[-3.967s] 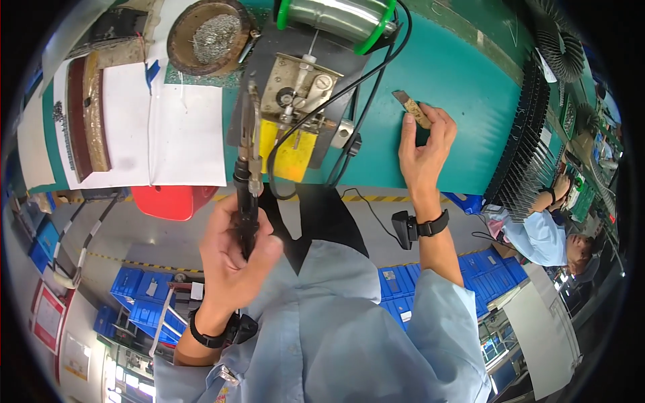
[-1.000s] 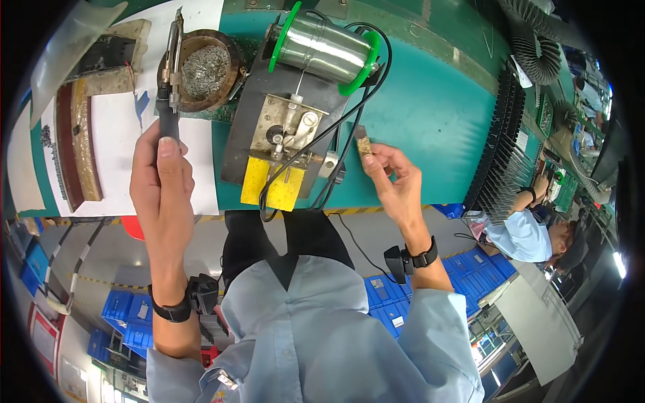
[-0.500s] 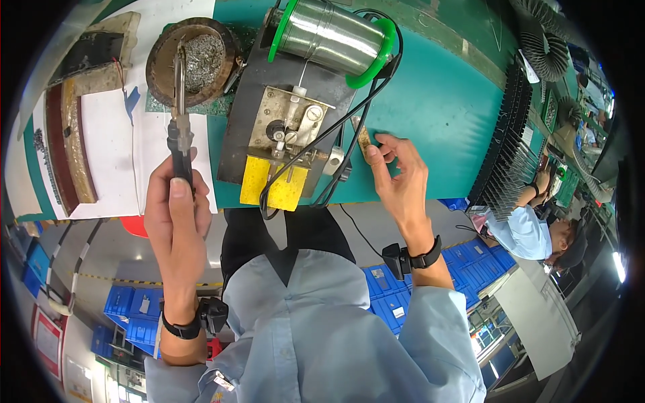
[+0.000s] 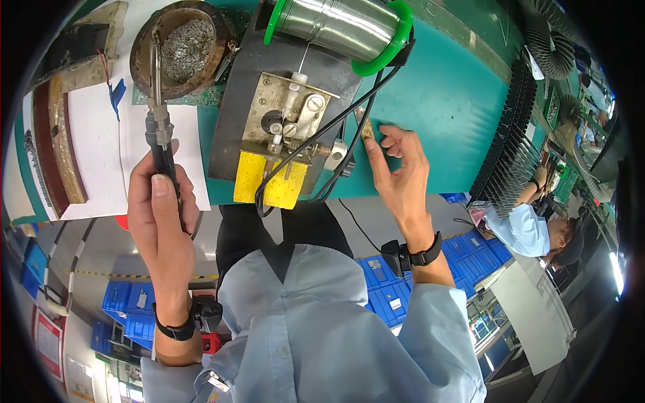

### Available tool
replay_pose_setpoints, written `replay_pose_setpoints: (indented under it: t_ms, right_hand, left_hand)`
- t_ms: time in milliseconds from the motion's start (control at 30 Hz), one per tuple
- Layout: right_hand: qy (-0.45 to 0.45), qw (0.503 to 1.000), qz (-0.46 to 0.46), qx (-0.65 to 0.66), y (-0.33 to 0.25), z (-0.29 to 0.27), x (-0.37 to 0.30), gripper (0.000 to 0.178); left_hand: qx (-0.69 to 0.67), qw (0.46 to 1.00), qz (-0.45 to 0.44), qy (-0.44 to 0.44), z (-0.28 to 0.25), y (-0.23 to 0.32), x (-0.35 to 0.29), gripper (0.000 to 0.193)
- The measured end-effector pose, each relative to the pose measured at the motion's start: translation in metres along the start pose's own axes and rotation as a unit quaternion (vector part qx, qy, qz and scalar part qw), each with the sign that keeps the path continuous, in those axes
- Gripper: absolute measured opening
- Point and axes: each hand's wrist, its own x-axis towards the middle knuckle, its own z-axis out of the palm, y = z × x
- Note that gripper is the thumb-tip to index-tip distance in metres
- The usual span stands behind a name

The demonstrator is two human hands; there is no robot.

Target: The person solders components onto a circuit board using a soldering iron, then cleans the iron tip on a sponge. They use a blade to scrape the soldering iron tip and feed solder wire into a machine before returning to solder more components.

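My left hand is closed around the dark handle of a soldering iron, thumb along its top. The iron's metal shaft points away from me, and its tip reaches over a round brown bowl containing grey, crumbly bits. My right hand hovers over the green mat with curled fingers and a gap between thumb and forefinger. By its thumb tip is a narrow, worn brownish stick, partly behind a black cable; whether the thumb touches it is unclear. Between my hands stands a metal solder-feeding fixture.
A solder wire spool with green flanges sits behind the fixture; a yellow sponge lies in front. Black cables loop beside it. A rack of upright pins stands on the right. A co-worker sits beyond it.
The view has shifted slightly, with the bench things sitting higher in the picture. My left hand and the soldering iron have moved a little to the left. My right hand stays beside the stick.
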Motion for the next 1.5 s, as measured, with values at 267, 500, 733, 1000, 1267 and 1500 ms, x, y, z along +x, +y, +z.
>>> replay_pose_setpoints:
  t_ms: [267,500,733,1000,1267,1500]
  right_hand:
    - [0.024,0.999,-0.029,-0.022,0.005,0.003,-0.001,0.022]
    - [0.036,0.998,-0.052,-0.025,0.007,0.006,-0.002,0.022]
    - [0.041,0.997,-0.059,-0.03,0.005,0.009,-0.001,0.021]
    - [0.027,0.999,-0.007,-0.021,0.001,0.009,-0.004,0.017]
    - [-0.029,0.97,0.038,0.238,-0.025,-0.031,0.008,0.015]
    - [-0.086,0.957,-0.234,0.147,-0.062,-0.069,0.053,0.015]
  left_hand:
    - [0.063,0.994,0.043,0.079,0.01,0.009,0.016,0.035]
    - [0.29,0.936,0.153,0.126,0.018,0.032,0.05,0.033]
    - [0.394,0.87,0.259,0.147,0.027,0.021,0.078,0.034]
    - [0.35,0.884,0.237,0.202,0.034,0.031,0.033,0.034]
    - [0.303,0.916,0.23,0.132,0.091,-0.021,-0.056,0.043]
    - [0.359,0.885,0.237,0.177,0.105,-0.033,-0.051,0.049]
